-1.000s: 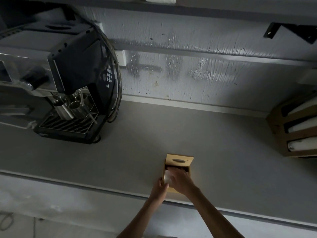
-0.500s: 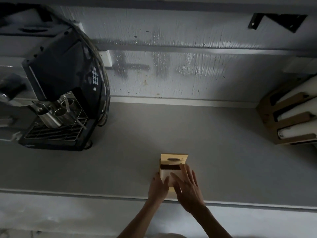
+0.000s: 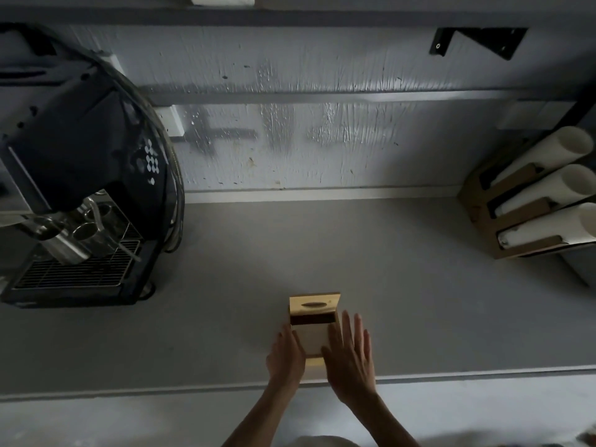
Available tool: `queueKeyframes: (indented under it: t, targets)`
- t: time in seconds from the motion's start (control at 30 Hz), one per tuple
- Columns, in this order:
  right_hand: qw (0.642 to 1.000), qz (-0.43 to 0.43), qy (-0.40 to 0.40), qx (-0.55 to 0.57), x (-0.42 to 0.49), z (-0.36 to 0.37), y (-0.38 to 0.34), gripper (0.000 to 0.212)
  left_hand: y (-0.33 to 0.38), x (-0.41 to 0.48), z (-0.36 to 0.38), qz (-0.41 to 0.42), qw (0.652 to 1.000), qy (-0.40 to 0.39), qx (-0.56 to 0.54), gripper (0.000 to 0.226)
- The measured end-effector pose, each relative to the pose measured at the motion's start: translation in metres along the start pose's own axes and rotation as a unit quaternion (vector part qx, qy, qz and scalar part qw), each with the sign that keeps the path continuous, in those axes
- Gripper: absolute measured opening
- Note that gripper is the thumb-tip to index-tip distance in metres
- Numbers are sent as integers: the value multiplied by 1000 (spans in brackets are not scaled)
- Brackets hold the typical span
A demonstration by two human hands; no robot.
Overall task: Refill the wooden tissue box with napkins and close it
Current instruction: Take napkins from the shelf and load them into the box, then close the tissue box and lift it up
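A small wooden tissue box [image 3: 313,361] stands near the counter's front edge. Its lid [image 3: 314,304], with an oval slot, stands raised at the far side. A pale stack of napkins [image 3: 312,339] fills the box, with a dark gap behind it. My left hand [image 3: 285,358] rests against the box's left side, thumb on the rim. My right hand [image 3: 351,356] is flat with fingers spread, at the box's right side and holding nothing.
A black espresso machine [image 3: 80,188] with metal jugs on its drip tray stands at the left. A cardboard holder with white rolls [image 3: 541,201] sits at the right. A grey wall runs behind the counter [image 3: 403,285].
My right hand has come out of the box and off the napkins, moving to the right side with fingers spread. The view has shifted a little.
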State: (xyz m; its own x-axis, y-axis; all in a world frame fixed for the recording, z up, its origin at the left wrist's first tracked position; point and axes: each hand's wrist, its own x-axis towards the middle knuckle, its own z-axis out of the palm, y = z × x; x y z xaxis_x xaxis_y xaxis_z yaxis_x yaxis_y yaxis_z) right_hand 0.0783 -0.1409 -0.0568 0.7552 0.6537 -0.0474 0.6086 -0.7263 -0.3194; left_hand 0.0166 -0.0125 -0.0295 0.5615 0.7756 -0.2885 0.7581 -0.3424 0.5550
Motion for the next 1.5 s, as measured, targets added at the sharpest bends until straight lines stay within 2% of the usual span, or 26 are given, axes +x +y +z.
queueKeyframes:
  t: [0.1, 0.17, 0.2, 0.23, 0.3, 0.33, 0.37, 0.4, 0.5, 0.57, 0.6, 0.7, 0.73, 0.8, 0.87, 0.93, 0.97, 1.03, 1.13, 1.2, 1.27, 1.3, 1.4, 1.5]
  targets:
    - [998, -23, -16, 48, 4, -6, 10, 59, -4, 2, 4, -8, 999, -9, -39, 38]
    - [986, -16, -9, 166, 6, -6, 13, 53, -10, 4, 6, 33, 989, -32, -143, 47]
    - [964, 2, -11, 266, 6, -8, 13, 53, -13, 5, 4, 45, 976, -42, -207, 50]
    - [926, 31, -15, 375, 5, -9, 14, 58, -13, 2, -2, 39, 961, -59, -268, 49]
    - [825, 97, -49, 554, 1, -11, 12, 86, -13, 0, -9, 7, 917, -109, -383, 43]
    - [781, 137, -78, 604, 1, -9, 13, 104, -13, 0, -11, -13, 890, -135, -436, 44]
    - [753, 167, -100, 628, 2, -10, 13, 115, -10, -1, -15, -35, 869, -155, -469, 45]
    - [745, 178, -112, 632, 2, -14, 10, 116, -10, 0, -16, -46, 858, -165, -485, 46]
    - [739, 189, -108, 638, 4, -19, 5, 88, -17, 12, -11, -56, 871, -195, -448, 58]
    - [749, 193, -100, 626, 3, -12, 12, 83, -29, 22, -4, -63, 879, -240, -408, 74]
    - [753, 191, -102, 622, 4, -9, 16, 84, -28, 21, -10, -71, 880, -260, -391, 73]
    - [748, 203, -125, 620, 6, -9, 19, 80, -16, 23, -25, -108, 855, -277, -424, 44]
    - [740, 201, -132, 629, 11, -12, 21, 79, -13, 27, -29, -129, 850, -278, -429, 45]
    - [701, 210, -167, 661, 31, -21, 27, 89, -10, 39, -41, -171, 833, -289, -440, 61]
    - [639, 256, -234, 686, 56, -34, 35, 111, -6, 60, -52, -212, 809, -329, -438, 84]
    - [606, 305, -283, 678, 79, -48, 38, 111, 1, 76, -63, -243, 783, -370, -436, 103]
    - [606, 317, -302, 664, 88, -55, 38, 109, 8, 80, -70, -250, 768, -396, -437, 109]
    - [607, 329, -338, 640, 103, -70, 33, 112, 16, 87, -77, -254, 759, -427, -420, 114]
    - [611, 336, -354, 623, 109, -78, 29, 106, 20, 93, -80, -238, 764, -447, -400, 108]
    - [626, 313, -341, 628, 101, -75, 30, 84, 16, 90, -75, -229, 772, -447, -389, 86]
    - [640, 291, -308, 641, 88, -63, 33, 54, 11, 79, -69, -210, 789, -437, -376, 45]
    - [650, 292, -287, 640, 81, -56, 34, 47, 7, 74, -64, -204, 802, -420, -373, 34]
    - [702, 274, -229, 616, 67, -43, 34, 44, -3, 62, -48, -148, 855, -359, -343, 35]
    - [768, 243, -194, 560, 59, -41, 30, 45, -11, 54, -40, -115, 870, -317, -360, 35]
